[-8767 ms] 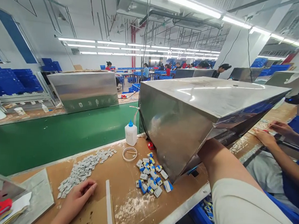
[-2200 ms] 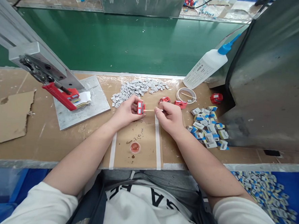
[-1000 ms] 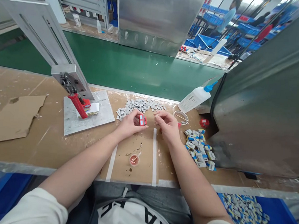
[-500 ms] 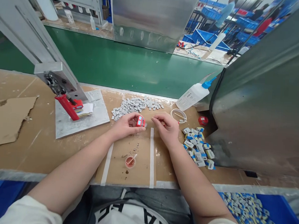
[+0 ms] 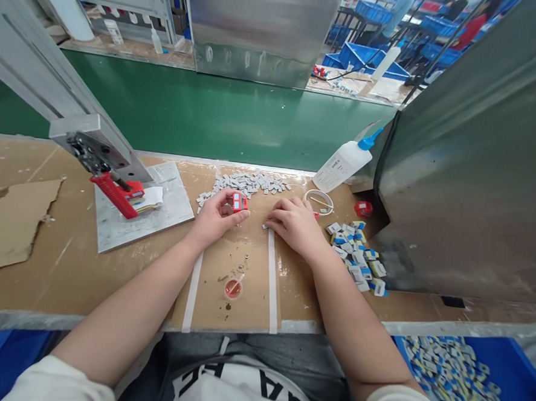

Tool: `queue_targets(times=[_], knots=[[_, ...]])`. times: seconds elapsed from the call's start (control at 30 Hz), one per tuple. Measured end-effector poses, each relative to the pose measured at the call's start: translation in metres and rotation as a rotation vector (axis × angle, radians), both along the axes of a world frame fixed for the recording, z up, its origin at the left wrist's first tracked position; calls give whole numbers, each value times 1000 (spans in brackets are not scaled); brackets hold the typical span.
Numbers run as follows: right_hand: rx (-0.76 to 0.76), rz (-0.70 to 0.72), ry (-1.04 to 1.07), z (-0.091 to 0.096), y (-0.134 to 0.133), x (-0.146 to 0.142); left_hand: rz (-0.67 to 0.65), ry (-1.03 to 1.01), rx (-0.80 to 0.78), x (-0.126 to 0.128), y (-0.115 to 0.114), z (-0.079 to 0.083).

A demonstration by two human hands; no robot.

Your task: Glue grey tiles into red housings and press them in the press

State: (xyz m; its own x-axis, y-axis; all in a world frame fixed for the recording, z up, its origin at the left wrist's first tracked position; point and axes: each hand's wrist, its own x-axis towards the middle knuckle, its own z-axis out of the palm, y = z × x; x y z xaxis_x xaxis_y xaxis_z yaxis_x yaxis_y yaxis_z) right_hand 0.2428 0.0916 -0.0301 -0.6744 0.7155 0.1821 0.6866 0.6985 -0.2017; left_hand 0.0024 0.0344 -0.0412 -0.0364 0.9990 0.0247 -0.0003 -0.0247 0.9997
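My left hand (image 5: 215,218) holds up a small red toy vehicle body (image 5: 240,202) with pale blue windows, gripped between thumb and fingers. Low over the table to its right is my right hand (image 5: 296,225), fingers bent and drawn together, with a small grey piece (image 5: 265,226) at the fingertips. Its underside is hidden from me. Behind both hands lies a spread of small grey pieces (image 5: 251,182). A small cup (image 5: 233,288) of reddish liquid with a stick in it stands nearer to me, between two white tape strips.
A press with a red handle (image 5: 114,194) stands on a metal plate (image 5: 172,210) at left. To the right are a blue-tipped bottle (image 5: 343,166), a white ring (image 5: 319,194), a pile of grey, blue and yellow parts (image 5: 358,254) and a metal panel (image 5: 469,176). Cardboard (image 5: 14,224) lies far left.
My right hand has come down to the table, its fingertips now at a small grey piece. The left hand has shifted slightly left and up with the red vehicle body.
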Motion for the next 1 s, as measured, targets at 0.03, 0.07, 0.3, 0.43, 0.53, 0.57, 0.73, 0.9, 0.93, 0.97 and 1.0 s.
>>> queue_targets(times=[0.03,0.07,0.3,0.43,0.53,0.57,0.73,0.9,0.93,0.97,1.0], knots=[[5,25,-25,0,0,-1,0,5,-1,0,0,0],[9,44,-43,1,-1,-1,0,11,-2,0,0,0],[-100,117,175,2,-3,-6,-17,116,4,0,-4,2],[-189,68,602,-3,-6,-13,-50,201,-38,3,-8,4],[-275,31,797,-8,-8,-20,-86,219,-49,5,-10,2],[-305,27,845,-9,-8,-23,-86,221,-51,5,-10,2],[-431,-24,1030,-11,-8,-33,-22,196,-3,3,-6,3],[-515,-52,1144,-18,1,-39,2,217,10,3,-1,1],[-520,-55,1146,-19,2,-40,26,213,22,4,-1,1],[-523,-61,1147,-21,4,-41,56,207,37,6,-1,0],[-528,-70,1150,-23,5,-43,81,203,49,8,-2,0]])
